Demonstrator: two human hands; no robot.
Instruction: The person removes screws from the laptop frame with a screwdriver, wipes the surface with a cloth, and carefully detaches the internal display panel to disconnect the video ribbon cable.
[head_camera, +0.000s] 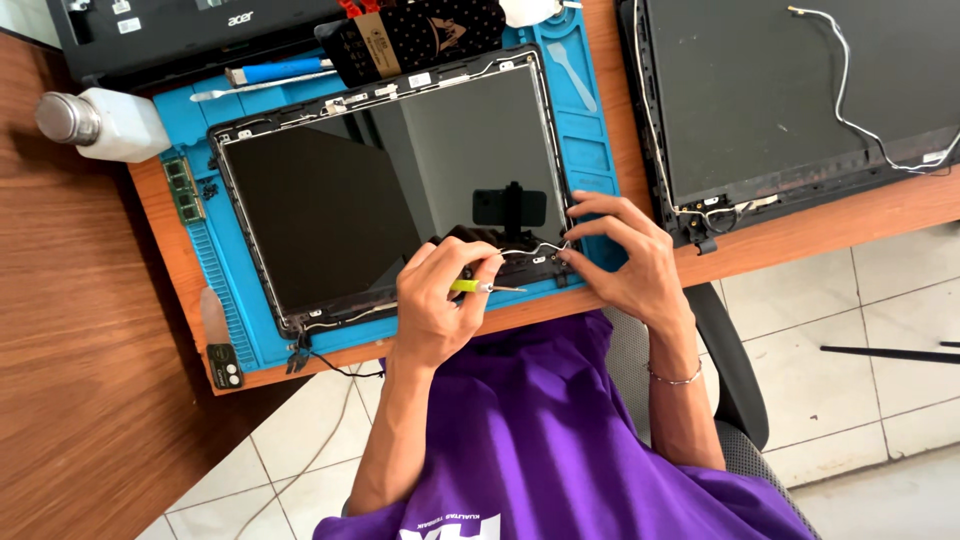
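From the head camera I look straight down on a laptop screen assembly (390, 190) lying glass-up in the middle of the frame, on a blue repair mat (600, 150) that covers part of a wooden desk (780, 240). The glass is dark and mirrors the ceiling.

My left hand (435, 300), low and centre in the frame, is clenched around a small screwdriver (485, 287) with a yellow-green grip; its metal tip points right, along the lower edge of the panel frame. My right hand (625, 255), just right of centre, presses its fingertips (572, 258) onto the lower right corner of the assembly, where a thin white cable (525, 249) runs along the hinge area (I cannot tell whether the fingers pinch the cable or only rest on it). The two hands are near each other, not touching.

Above the panel, at the top of the frame, lie a blue-handled tool (275, 71) and a flat metal spudger (260, 88). A memory module (184, 188) sits on the mat's left strip. A white bottle with a metal cap (105, 122) stands at the upper left, on the darker wooden surface (80, 350). A second laptop lid (800, 90), bare and dark with loose antenna wires, fills the upper right. A purple shirt (560, 440) and tiled floor (880, 370) take up the bottom.
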